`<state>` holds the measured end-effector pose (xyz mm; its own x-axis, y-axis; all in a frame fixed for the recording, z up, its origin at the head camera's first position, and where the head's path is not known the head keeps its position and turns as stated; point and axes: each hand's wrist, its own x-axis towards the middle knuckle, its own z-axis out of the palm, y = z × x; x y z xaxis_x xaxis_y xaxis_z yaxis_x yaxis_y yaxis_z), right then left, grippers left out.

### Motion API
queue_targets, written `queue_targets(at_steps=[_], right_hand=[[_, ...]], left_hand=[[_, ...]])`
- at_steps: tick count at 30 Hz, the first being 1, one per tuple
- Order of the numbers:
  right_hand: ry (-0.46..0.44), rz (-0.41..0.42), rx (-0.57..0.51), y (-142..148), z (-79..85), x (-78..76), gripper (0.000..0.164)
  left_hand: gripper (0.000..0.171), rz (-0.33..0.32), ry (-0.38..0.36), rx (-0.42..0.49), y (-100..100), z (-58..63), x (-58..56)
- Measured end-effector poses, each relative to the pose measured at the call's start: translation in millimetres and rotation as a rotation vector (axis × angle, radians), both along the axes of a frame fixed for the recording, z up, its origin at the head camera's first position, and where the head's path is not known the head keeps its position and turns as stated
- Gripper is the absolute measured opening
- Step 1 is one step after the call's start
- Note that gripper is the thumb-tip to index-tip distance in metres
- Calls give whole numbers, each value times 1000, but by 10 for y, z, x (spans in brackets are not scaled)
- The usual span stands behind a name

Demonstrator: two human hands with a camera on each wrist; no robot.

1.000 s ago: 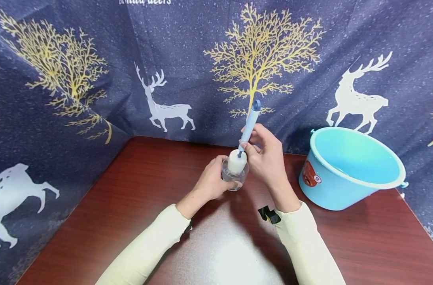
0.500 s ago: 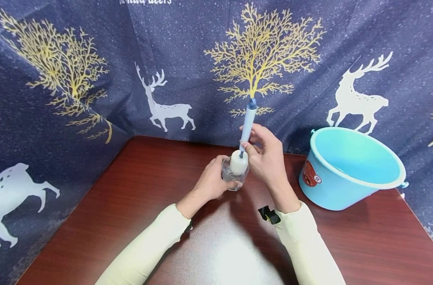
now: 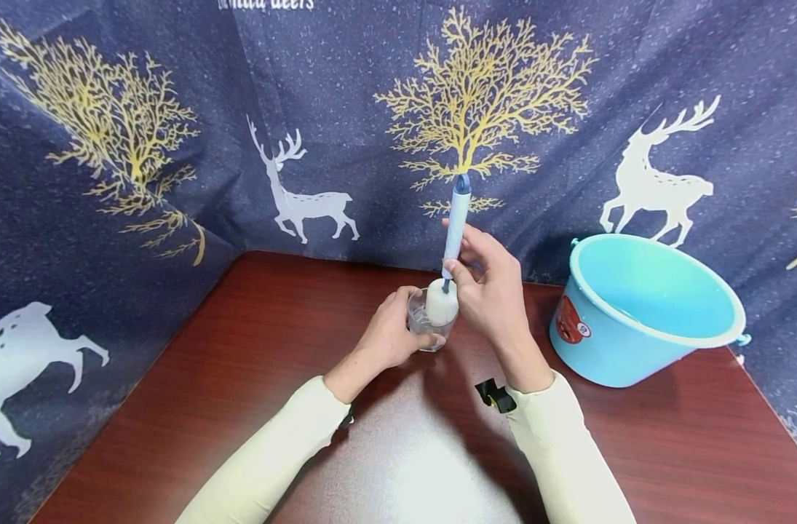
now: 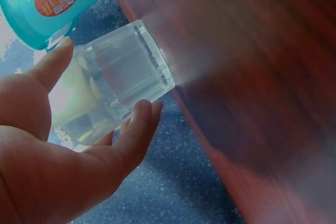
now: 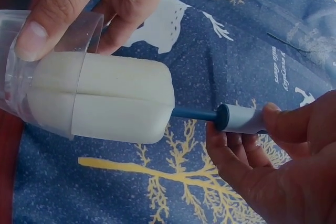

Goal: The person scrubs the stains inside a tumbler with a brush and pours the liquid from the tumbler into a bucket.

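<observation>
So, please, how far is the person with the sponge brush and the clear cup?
Done: the left hand grips the clear cup, and the white sponge head is partly inside it. In hand: the right hand holds the light-blue handle, so this is probably the wiping stage. Left, it seems: finishing the wiping and taking the sponge head out, as it is not yet free of the cup.

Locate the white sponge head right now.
In the head view, just right of centre, the white sponge head is partly inside the clear cup held by the left hand, below the light-blue handle in the right hand.
</observation>
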<state>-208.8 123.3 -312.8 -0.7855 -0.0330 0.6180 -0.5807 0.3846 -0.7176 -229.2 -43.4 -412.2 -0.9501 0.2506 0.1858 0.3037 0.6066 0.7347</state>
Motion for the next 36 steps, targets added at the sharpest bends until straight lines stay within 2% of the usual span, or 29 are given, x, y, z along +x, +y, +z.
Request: queue_targets(at_steps=[5, 14, 20, 36], right_hand=[[-6, 0, -13, 3, 5, -1, 57], [-53, -7, -33, 11, 23, 14, 36], [-70, -9, -34, 13, 33, 24, 34], [-107, -43, -22, 11, 58, 47, 31]], left_hand=[[89, -6, 3, 1, -2, 6, 10], [88, -8, 3, -6, -2, 12, 18], [88, -10, 21, -5, -5, 12, 17], [89, -9, 0, 3, -5, 9, 10]])
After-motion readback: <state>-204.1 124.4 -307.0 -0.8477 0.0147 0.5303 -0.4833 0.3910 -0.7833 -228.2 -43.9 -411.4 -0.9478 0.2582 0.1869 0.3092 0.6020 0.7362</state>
